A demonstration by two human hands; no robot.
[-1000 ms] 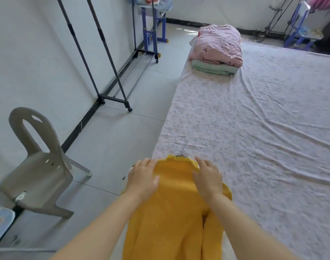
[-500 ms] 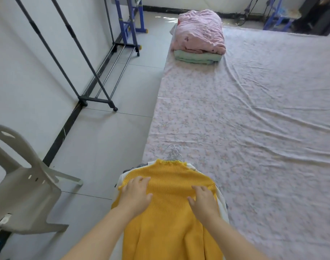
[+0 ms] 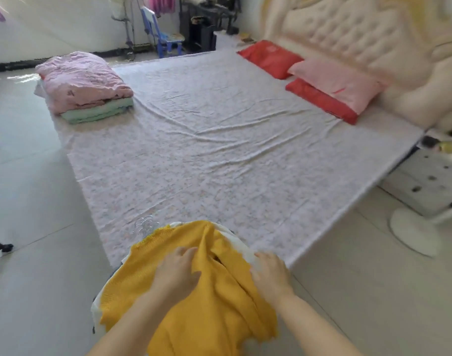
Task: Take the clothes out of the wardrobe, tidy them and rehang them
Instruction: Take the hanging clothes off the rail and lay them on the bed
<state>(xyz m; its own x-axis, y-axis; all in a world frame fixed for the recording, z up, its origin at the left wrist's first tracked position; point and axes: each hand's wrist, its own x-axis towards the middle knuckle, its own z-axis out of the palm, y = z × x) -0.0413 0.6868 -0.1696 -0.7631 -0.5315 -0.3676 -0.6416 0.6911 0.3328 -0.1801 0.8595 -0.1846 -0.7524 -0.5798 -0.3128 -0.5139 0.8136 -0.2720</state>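
Note:
A yellow knit sweater lies on top of a bundle of clothes at the near corner of the bed, with white cloth showing beneath it. Several metal hanger hooks stick out past its collar. My left hand rests on the sweater's middle, fingers bunching a fold of the knit. My right hand lies on the bundle's right side, over yellow knit and white cloth, fingers curved down around its edge.
Folded pink and green quilts sit at the bed's far left corner. Red and pink pillows lie by the cream headboard. A white nightstand and a fan base stand right of the bed. A blue chair stands beyond.
The view has swung right, so the clothes rack and grey chair have left the frame. The sweater has turned and bunched, and my right hand has slid to the bundle's right edge.

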